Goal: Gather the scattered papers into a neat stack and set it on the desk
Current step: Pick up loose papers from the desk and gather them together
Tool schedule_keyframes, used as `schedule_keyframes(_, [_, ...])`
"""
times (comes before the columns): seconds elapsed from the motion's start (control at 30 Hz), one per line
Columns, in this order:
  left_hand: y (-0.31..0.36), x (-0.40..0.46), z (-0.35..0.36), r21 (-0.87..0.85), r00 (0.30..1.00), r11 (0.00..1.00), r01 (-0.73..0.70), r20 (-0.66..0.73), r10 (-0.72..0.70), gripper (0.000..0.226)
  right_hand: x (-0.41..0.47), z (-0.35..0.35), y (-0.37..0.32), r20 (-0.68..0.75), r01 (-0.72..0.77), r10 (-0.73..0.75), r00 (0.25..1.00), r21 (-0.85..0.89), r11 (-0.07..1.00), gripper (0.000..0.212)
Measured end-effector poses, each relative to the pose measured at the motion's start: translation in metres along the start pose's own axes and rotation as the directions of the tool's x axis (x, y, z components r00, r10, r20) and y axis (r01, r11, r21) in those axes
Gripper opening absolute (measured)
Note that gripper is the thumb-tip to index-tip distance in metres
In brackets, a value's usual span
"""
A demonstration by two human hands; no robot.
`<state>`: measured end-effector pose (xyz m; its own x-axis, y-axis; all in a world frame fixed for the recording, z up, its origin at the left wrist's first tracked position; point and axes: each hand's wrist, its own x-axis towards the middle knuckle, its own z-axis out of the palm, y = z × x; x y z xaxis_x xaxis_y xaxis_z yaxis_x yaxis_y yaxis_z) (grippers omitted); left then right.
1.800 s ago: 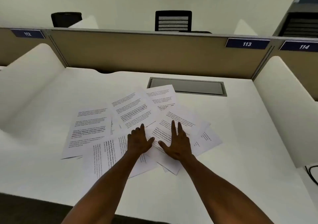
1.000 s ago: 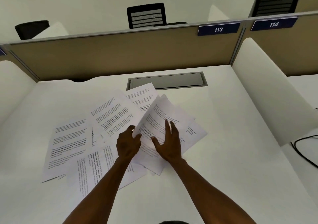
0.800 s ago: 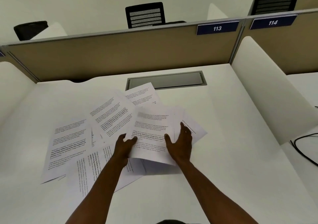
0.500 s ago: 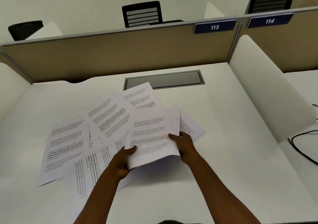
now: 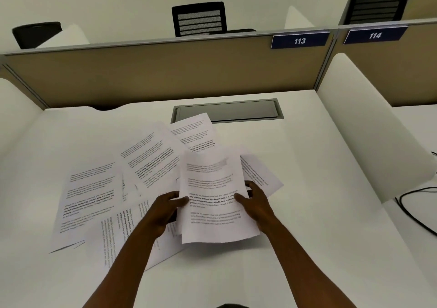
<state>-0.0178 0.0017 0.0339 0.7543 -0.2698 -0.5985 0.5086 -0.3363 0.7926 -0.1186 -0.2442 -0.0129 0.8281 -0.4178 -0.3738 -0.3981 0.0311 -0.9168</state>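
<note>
Both hands hold a small bundle of printed sheets [image 5: 212, 203] lifted above the white desk [image 5: 319, 213]. My left hand [image 5: 163, 209] grips its left edge and my right hand [image 5: 256, 203] grips its right edge, thumbs on top. Several loose printed pages lie spread on the desk: one at the far left [image 5: 87, 196], one angled in the middle [image 5: 151, 158], one at the back [image 5: 196, 131], one near the front under my left forearm [image 5: 118, 232], and one poking out behind my right hand [image 5: 262, 175].
A grey cable hatch [image 5: 236, 111] is set into the desk behind the pages. A tan partition [image 5: 165, 71] closes the back, white dividers [image 5: 369, 123] flank the sides. A black cable [image 5: 411, 210] lies on the neighbouring desk at right.
My hands went from lying flat on the pages to picking up sheets. The held bundle has been turned upright, squared between both hands and drawn closer to me.
</note>
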Motion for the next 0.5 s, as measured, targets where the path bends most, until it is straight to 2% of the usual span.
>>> schedule_keyframes(0.03, [0.0,-0.002,0.004,0.045,1.0,0.999,-0.019,-0.023,0.02,0.009,0.0,-0.001,0.001,-0.004,0.021,-0.021,1.0,-0.043,0.999,0.038])
schedule_keyframes(0.13, [0.001,-0.006,0.017,0.227,0.979,0.964,-0.138,-0.113,0.167,0.033,0.001,-0.004,0.007,-0.039,0.063,-0.067,0.997,-0.077,0.995,0.047])
schedule_keyframes(0.23, [0.004,-0.012,0.032,0.416,0.921,0.868,-0.27,-0.152,0.359,0.042,-0.002,-0.015,0.011,-0.115,0.043,-0.033,0.993,0.084,0.996,0.056])
schedule_keyframes(0.37, [0.01,-0.005,0.051,0.371,0.938,0.891,-0.26,-0.123,0.325,0.059,-0.008,-0.038,0.016,-0.212,0.048,0.018,0.977,0.3,0.953,0.048])
schedule_keyframes(0.5, [0.011,0.024,0.056,0.563,0.844,0.758,-0.33,-0.183,0.504,0.031,-0.014,-0.055,0.02,-0.3,0.058,0.062,0.952,0.378,0.924,0.048])
